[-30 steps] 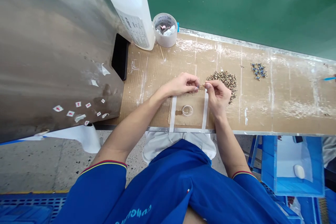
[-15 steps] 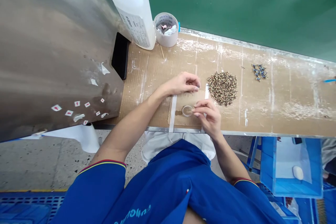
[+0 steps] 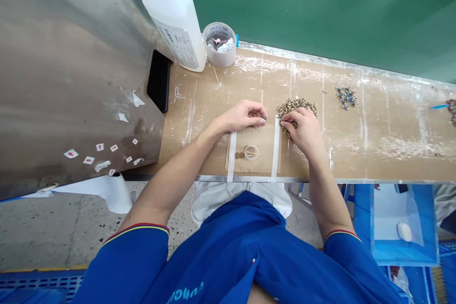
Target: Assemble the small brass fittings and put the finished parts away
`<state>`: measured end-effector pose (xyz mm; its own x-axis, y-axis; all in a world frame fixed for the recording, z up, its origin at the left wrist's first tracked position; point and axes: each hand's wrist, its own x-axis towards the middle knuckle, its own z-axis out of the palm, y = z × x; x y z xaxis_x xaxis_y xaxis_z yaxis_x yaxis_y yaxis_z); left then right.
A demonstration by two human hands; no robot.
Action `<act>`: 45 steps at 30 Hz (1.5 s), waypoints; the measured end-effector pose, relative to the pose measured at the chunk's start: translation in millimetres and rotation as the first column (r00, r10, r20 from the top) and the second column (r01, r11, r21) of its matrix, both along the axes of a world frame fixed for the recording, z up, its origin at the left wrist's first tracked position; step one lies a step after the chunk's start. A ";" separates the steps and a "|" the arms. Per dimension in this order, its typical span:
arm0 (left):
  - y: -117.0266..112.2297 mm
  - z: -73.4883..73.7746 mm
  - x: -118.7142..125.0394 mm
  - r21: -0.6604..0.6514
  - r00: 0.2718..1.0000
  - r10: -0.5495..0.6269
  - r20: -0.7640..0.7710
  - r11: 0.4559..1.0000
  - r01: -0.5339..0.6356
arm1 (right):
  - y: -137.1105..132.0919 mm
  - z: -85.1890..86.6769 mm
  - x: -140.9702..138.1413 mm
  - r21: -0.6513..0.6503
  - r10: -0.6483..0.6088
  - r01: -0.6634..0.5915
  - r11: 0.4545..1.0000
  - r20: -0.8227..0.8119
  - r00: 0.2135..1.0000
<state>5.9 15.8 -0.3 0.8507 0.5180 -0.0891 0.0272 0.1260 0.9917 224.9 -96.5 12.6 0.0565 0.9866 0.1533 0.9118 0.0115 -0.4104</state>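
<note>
My left hand (image 3: 249, 115) rests on the cardboard with its fingers curled in a pinch; whatever they hold is too small to make out. At the near edge of a pile of small brass-coloured metal parts (image 3: 297, 104) is my right hand (image 3: 305, 129), thumb and fingertips pressed together. It covers part of the pile, and the thing between its fingertips cannot be made out. A small round clear dish (image 3: 251, 152) sits on a cardboard piece between two white tape strips (image 3: 275, 152), with a thin stick (image 3: 255, 153) lying in it.
A white bottle with a blue cap (image 3: 178, 28) stands at the back left, beside a tape roll (image 3: 221, 57) holding scraps. A black phone (image 3: 158, 80) leans against the metal panel (image 3: 89, 66). Farther right lie small blue-tipped parts (image 3: 346, 98). A blue bin (image 3: 404, 256) is below the table edge.
My right hand has let go of the thin stick, leaving it in the dish, and moved up and right to the pile of brass parts. My left hand stays nearly where it was.
</note>
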 end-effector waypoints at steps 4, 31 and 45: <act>-1.3 1.5 1.2 0.042 1.000 0.002 -0.017 0.999 -0.002 | 4.0 -4.2 -2.5 0.008 0.004 -0.005 1.000 0.090 0.996; -11.3 -1.9 8.1 0.184 0.970 0.239 -0.044 0.956 -0.227 | 37.1 0.8 -29.0 0.025 -0.013 0.052 0.998 -0.781 0.625; -13.9 -2.8 10.2 0.246 0.926 0.374 -0.048 0.903 -0.352 | 37.0 -14.8 -39.3 -0.047 -0.094 0.100 0.994 -0.836 0.540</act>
<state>16.1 1.9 -3.1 0.5938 0.8046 0.0002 0.1148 -0.0849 0.9898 185.6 -59.5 -2.2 0.2575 0.9662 -0.0096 0.1508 -0.0499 -0.9873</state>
